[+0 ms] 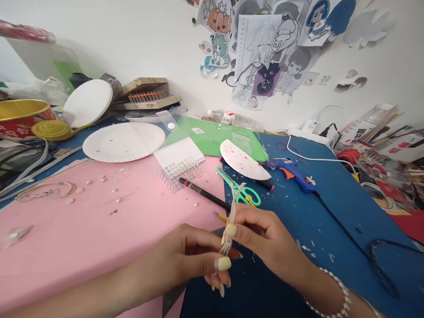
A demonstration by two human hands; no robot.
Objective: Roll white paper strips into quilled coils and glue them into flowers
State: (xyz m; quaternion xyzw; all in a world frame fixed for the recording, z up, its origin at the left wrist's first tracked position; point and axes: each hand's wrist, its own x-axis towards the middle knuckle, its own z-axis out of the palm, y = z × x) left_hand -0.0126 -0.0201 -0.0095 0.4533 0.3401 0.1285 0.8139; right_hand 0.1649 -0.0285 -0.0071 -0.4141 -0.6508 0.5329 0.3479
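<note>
My left hand (192,258) and my right hand (261,236) meet low in the middle, both pinched on a thin pale strip of cord (233,207) that stands upright between the fingertips. The strip's lower end splits into several fine strands at my left thumb. Just behind it lie green-handled scissors (243,191), a black pen (203,194) and a folded paper plate (243,161) with pink spots. A blue glue gun (293,171) lies to the right on the blue mat (331,207).
A pink foam sheet (82,229) covers the left, strewn with small gems, with a gem sticker sheet (180,168) and a white paper plate (124,141) behind. Clutter lines the left and right edges. The glue gun's black cable (344,234) runs across the mat.
</note>
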